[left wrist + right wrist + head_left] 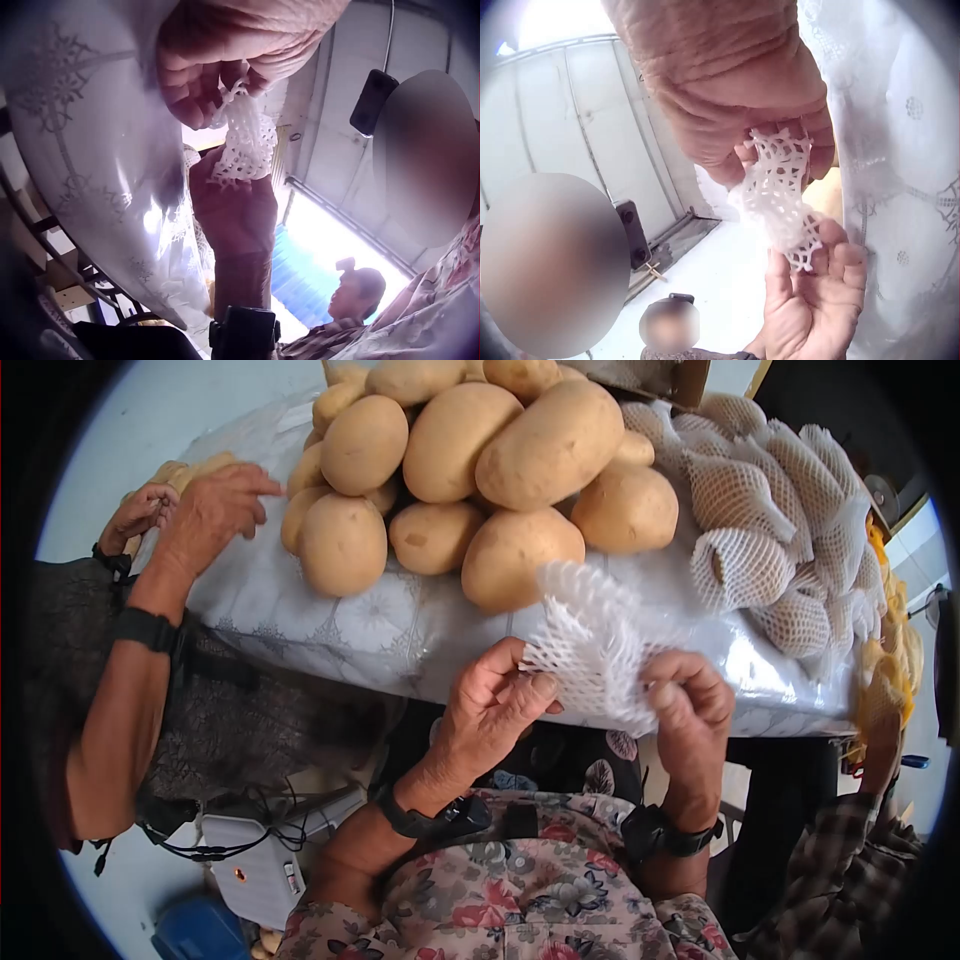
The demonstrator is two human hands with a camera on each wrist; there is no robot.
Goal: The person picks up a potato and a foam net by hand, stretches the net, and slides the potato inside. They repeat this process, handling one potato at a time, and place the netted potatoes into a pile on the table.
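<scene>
A white foam net sleeve (592, 645) stretches between my two hands, just above the table's front edge. My left hand (497, 700) pinches its left side between thumb and fingers. On the other side, my right hand (692, 705) pinches the sleeve's right edge with thumb and curled fingers. The right wrist view shows the open mesh of the sleeve (780, 176) with my left hand (814, 304) below it. Directly beyond the sleeve lies a large potato (522, 557), the nearest of a heap on the table; the sleeve overlaps its right side in the head view.
Potatoes (465, 440) are piled on the patterned tablecloth (350, 635) under clear plastic. Several potatoes in net sleeves (740, 495) lie heaped at the right. Another person's hands (215, 515) are at the left, near more potatoes. A cardboard box (690, 380) stands at the back.
</scene>
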